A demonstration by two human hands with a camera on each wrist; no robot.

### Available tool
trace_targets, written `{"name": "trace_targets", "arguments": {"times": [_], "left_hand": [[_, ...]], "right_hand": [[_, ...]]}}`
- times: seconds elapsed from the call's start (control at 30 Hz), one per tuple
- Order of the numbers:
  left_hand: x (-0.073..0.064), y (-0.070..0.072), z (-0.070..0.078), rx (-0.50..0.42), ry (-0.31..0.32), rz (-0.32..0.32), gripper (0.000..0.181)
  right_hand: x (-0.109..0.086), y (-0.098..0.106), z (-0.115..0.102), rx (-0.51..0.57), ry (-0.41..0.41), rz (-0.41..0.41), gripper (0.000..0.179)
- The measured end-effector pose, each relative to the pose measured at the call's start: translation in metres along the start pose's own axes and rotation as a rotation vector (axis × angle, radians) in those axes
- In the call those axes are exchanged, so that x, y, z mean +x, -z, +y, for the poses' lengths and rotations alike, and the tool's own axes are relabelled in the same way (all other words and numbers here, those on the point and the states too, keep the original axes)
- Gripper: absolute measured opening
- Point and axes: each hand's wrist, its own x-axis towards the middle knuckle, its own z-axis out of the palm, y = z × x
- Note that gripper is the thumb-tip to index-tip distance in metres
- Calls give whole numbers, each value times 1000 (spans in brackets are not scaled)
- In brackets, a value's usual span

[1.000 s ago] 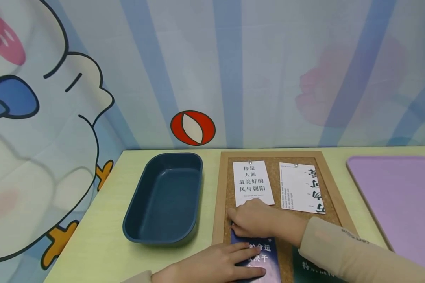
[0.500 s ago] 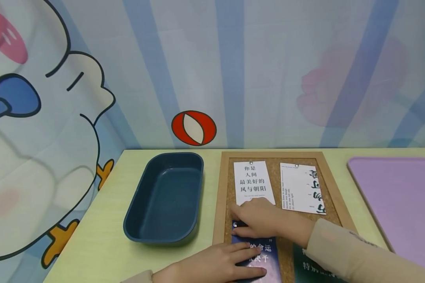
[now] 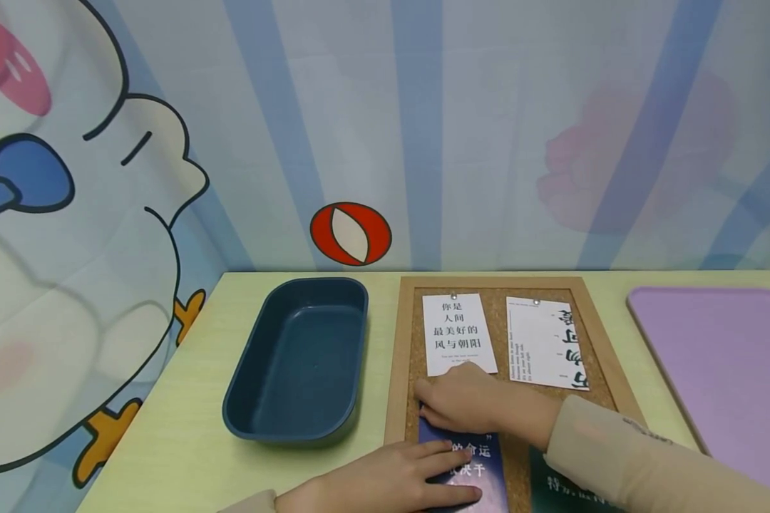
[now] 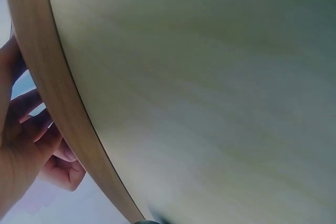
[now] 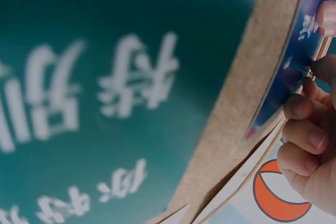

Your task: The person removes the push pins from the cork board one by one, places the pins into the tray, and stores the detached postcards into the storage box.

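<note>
Under the left hand (image 3: 399, 473), fingers spread, lay the purple card (image 3: 485, 462), cropped in the head view; the right hand (image 3: 465, 399) curled over its corner. Left wrist: the frame (image 4: 53, 80) hid fingertips. Right wrist: whether the curled fingers pinched anything was unclear.

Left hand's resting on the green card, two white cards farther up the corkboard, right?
Wrong card: the head view shows the left hand resting on the purple card, not the green card. The two white cards are farther up the corkboard, as stated.
</note>
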Motion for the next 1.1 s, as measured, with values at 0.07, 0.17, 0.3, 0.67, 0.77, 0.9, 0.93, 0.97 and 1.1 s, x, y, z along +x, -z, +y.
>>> {"name": "trace_targets", "arguments": {"times": [0.07, 0.17, 0.3, 0.67, 0.77, 0.9, 0.93, 0.97, 1.1], "left_hand": [[0, 0, 0, -1, 0, 6, 46], [0, 1, 0, -1, 0, 8, 46], [-1, 0, 0, -23, 9, -10, 47], [0, 1, 0, 23, -1, -1, 44], [0, 2, 0, 33, 1, -6, 43], [-1, 3, 0, 33, 8, -22, 44], [-1, 3, 0, 30, 10, -28, 44], [-1, 3, 0, 30, 11, -32, 44], [-1, 4, 1, 23, 16, -46, 44]], "right_hand": [[0, 1, 0, -1, 2, -5, 22], [1, 3, -1, 6, 8, -14, 21], [-1, 7, 1, 69, 1, -61, 18], [-4, 8, 2, 290, -142, -92, 23], [-2, 8, 0, 289, -144, -84, 22], [-1, 9, 0, 275, -126, -91, 20], [-1, 9, 0, 272, -118, -92, 20], [-1, 9, 0, 271, -109, -92, 20], [0, 7, 3, 278, -79, -95, 20]]}}
